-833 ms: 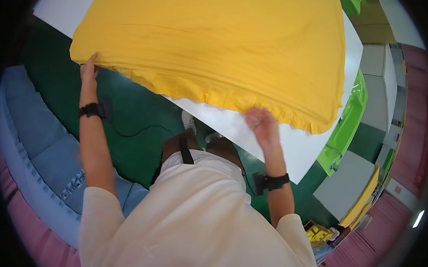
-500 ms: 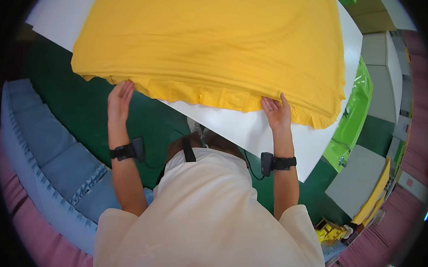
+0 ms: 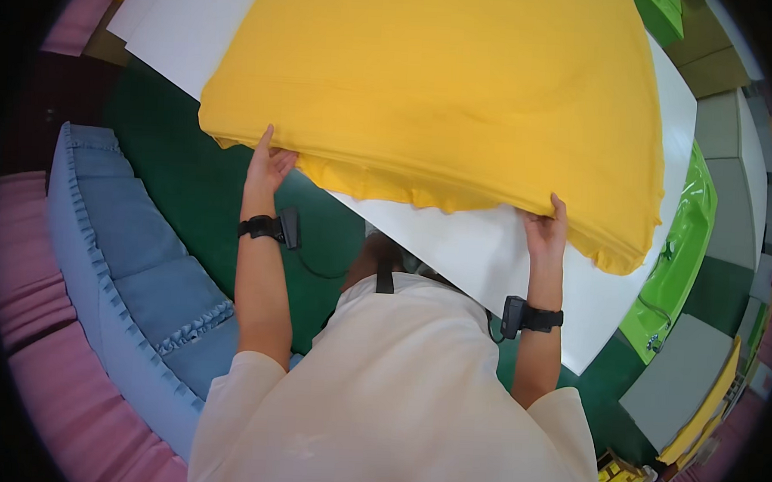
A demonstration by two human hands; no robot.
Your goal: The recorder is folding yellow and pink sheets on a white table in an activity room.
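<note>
A large yellow cloth [image 3: 445, 80] with a gathered, wavy hem lies over the white table [image 3: 489, 250], its near edge hanging loose in front of me. At the left part of this edge, my left hand [image 3: 271, 163] has its thumb on top and its fingers low against the hem, closed on the fabric. Farther right, my right hand [image 3: 545, 231] pinches the same edge, thumb above and fingers partly hidden under the cloth. Between the two hands the edge is folded into a ridge, with the ruffled hem showing below it.
A blue cushioned sofa [image 3: 145, 239] with ruffled trim stands to my left on the green floor [image 3: 183, 159]. Right of the table is a bright green basin with a tap [image 3: 683, 245], beside grey-white cabinets [image 3: 716, 178]. Pink fabric [image 3: 61, 373] lines the lower left.
Both thumbs have come down onto the cloth's near edge, and the hands have closed on it. The edge is now folded more smoothly. The view has shifted, so everything sits farther right.
</note>
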